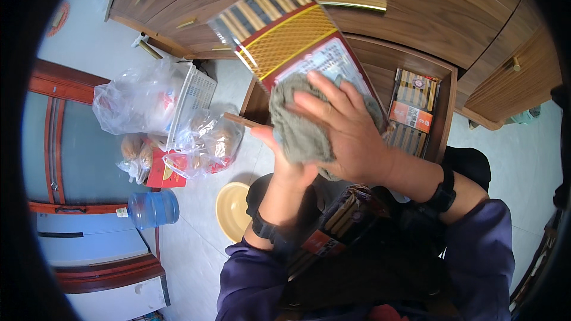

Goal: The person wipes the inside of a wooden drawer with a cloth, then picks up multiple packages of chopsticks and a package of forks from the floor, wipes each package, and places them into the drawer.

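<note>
A long plastic-wrapped pack (292,33) of what look like chopsticks, with a printed wrapper, is held up in front of the drawer. Underneath its lower end, my left hand (287,160) supports the pack, mostly hidden by the cloth. Spread over a crumpled grey-green cloth (299,120), my right hand (343,125) presses it against the pack's printed face. A similar pack with an orange band (411,113) lies in the open wooden drawer (446,111). Another banded pack (328,240) rests on my lap.
Wooden cabinet fronts (415,18) with brass-coloured handles rise beyond the drawer. On the floor to the left are a white plastic basket (192,98) with clear bags, a red box (167,169), a blue water jug (154,209) and a cream basin (232,209).
</note>
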`<state>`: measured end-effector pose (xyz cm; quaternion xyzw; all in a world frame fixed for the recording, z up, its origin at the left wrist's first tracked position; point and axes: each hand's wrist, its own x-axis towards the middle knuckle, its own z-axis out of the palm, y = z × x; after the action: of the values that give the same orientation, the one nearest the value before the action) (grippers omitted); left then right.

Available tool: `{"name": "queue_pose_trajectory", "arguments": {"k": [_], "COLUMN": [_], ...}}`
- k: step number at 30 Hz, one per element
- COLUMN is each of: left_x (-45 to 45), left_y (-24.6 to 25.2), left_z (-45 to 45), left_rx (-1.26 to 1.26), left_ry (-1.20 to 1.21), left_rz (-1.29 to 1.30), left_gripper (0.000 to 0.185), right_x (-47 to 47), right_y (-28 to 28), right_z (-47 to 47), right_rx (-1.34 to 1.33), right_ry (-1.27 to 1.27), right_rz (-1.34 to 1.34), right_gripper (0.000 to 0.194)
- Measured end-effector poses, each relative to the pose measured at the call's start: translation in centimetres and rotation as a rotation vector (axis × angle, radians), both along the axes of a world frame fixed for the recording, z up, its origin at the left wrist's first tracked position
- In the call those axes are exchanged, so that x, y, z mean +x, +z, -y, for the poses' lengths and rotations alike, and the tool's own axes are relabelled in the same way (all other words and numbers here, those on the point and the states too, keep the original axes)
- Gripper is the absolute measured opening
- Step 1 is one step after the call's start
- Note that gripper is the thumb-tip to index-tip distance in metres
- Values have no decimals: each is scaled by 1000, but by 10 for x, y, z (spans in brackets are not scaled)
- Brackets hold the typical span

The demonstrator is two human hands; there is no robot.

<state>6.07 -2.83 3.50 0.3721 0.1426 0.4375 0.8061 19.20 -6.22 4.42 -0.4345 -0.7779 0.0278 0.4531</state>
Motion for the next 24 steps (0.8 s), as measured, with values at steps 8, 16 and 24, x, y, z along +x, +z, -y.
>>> {"name": "queue_pose_trajectory", "arguments": {"k": [8, 16, 24], "left_x": [17, 14, 14], "left_y": [7, -5, 6], "left_z": [13, 10, 4], "left_rx": [109, -34, -78], "left_ry": [-25, -51, -61], "left_rz": [-384, -199, -64], "left_gripper": [118, 74, 59], "right_x": [17, 40, 45], "right_y": [4, 10, 18], "right_z": [-10, -19, -24], "right_rx": [25, -477, -89], "right_ry": [-45, -108, -232], "right_rz": [-213, -859, -721], "right_gripper": [57, 42, 47]}}
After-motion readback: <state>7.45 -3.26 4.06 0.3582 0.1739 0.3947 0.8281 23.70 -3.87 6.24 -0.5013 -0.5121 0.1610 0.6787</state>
